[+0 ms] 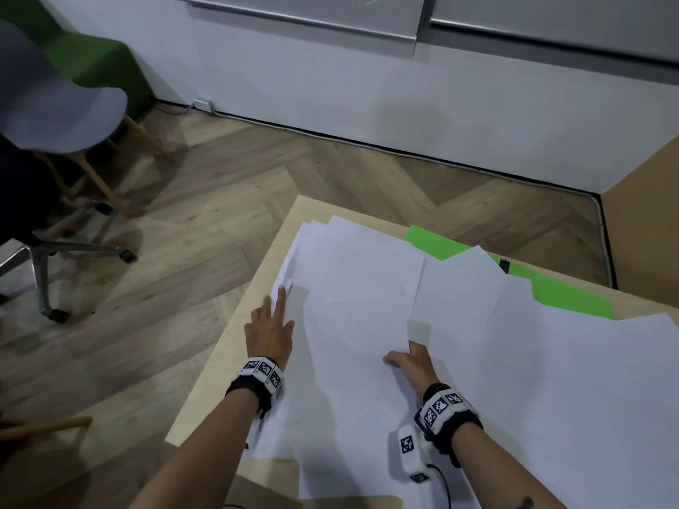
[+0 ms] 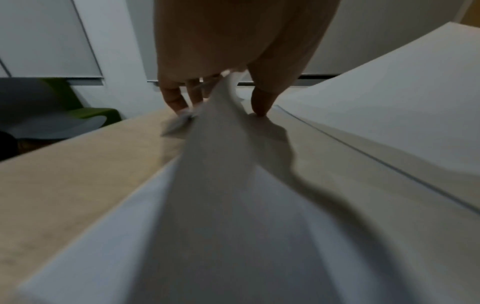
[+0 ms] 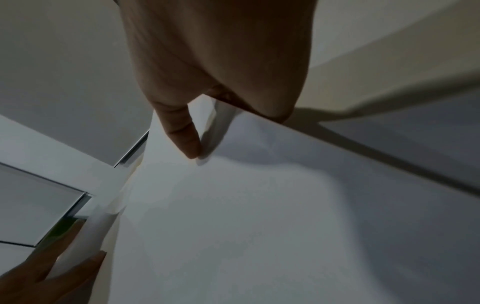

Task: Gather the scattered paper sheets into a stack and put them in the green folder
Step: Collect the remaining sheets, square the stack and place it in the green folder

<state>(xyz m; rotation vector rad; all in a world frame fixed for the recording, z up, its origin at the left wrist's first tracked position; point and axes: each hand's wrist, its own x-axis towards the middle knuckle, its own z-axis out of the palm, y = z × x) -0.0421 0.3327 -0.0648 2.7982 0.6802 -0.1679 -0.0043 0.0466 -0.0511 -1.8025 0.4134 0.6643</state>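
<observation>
Landmark: green folder (image 1: 573, 295), lying at the far right of the table (image 1: 227, 361), mostly buried under sheets; only its far edge strips show.

Far left of folder, off the table: grey chair (image 1: 55, 104) on the wood floor.

Left of folder, at the table's left margin: left hand (image 1: 270, 330), fingers extended forward. In the left wrist view the fingertips (image 2: 176, 102) and thumb are down on the table with a raised corner of a sheet (image 2: 221, 127) running up between them. Looks like a light pinch; contact is blurred, so cannot tell whether it is truly clamped.

Centre, nearer the folder: right hand (image 1: 409, 358). Fingers are tucked under the near edge of an overlapping sheet (image 1: 459, 288), thumb on top: clamped on that sheet. The right wrist view confirms the edge gripped between thumb and fingers.

Paper sheets (image 1: 367, 288) are spread across the table in loose overlap, from left edge onto the folder, not yet squared.

Key relation: the folder lies right of and beyond both hands, long axis running left-far to right-near. Right hand is nearer. Judgement: sheets need drawing together toward centre first, since they cover the folder.
</observation>
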